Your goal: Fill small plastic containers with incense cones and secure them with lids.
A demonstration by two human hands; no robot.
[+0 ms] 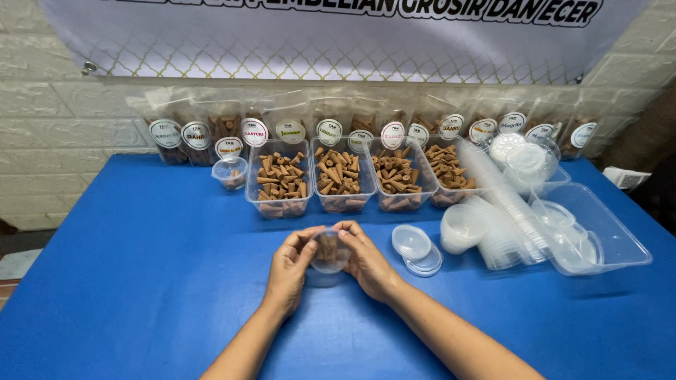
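Step in hand, by my reading: you are closing a small clear round cup (329, 252) that holds a few brown cones. Both hands meet on it just above the blue counter (141, 281), in front of the row of tubs.

Left hand (290, 269): grip narrow, fingers curled round the cup's left side, thumb up at the rim. Right hand (366, 262): the same on the right side, fingertips arched over the top edge, thumb meeting the left thumb near the rim. A lid seems to sit on top, but clear plastic on clear plastic makes it hard to say whether it is seated all round or only resting.

Pose: both forearms come in from the lower edge and converge, wrists low, close to the counter, palms turned toward each other. The cup appears lifted slightly or just touching the surface; I cannot tell which.

Nearby: two loose clear lids (415, 248) lie just right of your right hand, a stack of empty cups (461, 226) beyond them, and four open tubs of brown cones (338, 176) behind the cup.

Next move, as a judgement: it calls for even downward pressure round the whole rim, with the cup held level so the cones do not shift. Thin plastic will flex, so squeeze the walls lightly.
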